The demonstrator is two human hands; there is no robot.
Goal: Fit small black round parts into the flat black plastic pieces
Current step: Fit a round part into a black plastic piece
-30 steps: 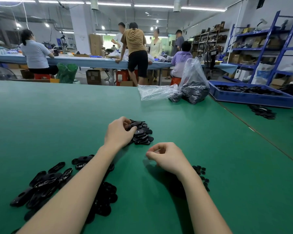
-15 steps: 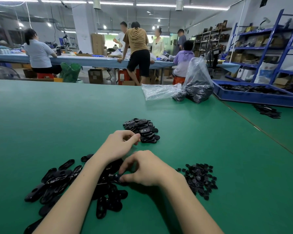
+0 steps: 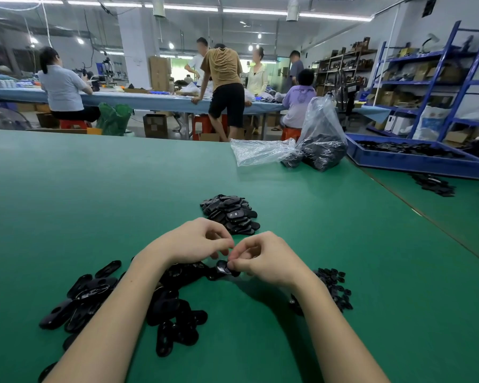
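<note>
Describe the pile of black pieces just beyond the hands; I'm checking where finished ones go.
The far pile is a compact heap of flat, glossy black oval plastic pieces, stacked overlapping several deep. Some face up, and one on top shows a small pale mark at its middle. It rests on the green table, just beyond the left hand and right hand, touching neither. Whether round parts are fitted cannot be told.

flat pieces [image 3: 116, 302] left, round parts [image 3: 335, 288] right.
</note>
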